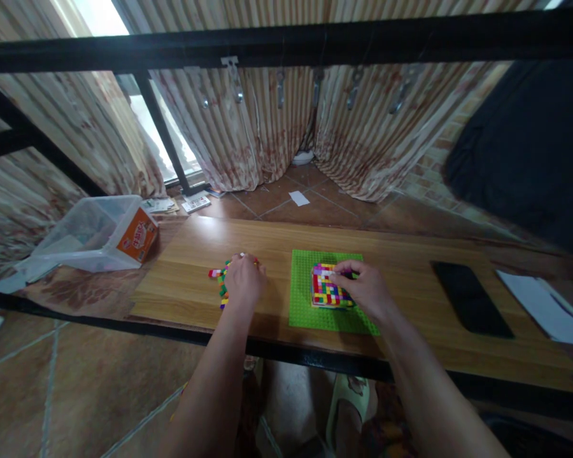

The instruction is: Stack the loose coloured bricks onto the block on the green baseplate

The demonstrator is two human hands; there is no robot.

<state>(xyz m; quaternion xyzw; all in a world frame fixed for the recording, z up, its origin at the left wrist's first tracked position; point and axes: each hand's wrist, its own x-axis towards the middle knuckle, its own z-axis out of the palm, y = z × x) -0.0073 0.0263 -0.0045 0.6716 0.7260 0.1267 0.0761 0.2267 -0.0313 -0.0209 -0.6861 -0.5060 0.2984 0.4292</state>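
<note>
A green studded baseplate (302, 299) lies on the wooden table, and on it stands a low block of many-coloured toy bricks (325, 289). My right hand (365, 286) is over the block's right side, thumb and fingertips pinched together at its top. Whatever lies between those fingertips is too small to make out. To the left, my left hand (244, 277) reaches down onto a small heap of loose toy bricks (222, 287). Its fingers point away from me and are mostly hidden behind the back of the hand, along with part of the heap.
A black flat phone-like slab (470, 298) and white paper (544, 305) lie at the table's right. A clear plastic bin (100, 232) with an orange label stands off its left end. A black metal rail (286, 46) crosses above, with hooks hanging from it before striped curtains.
</note>
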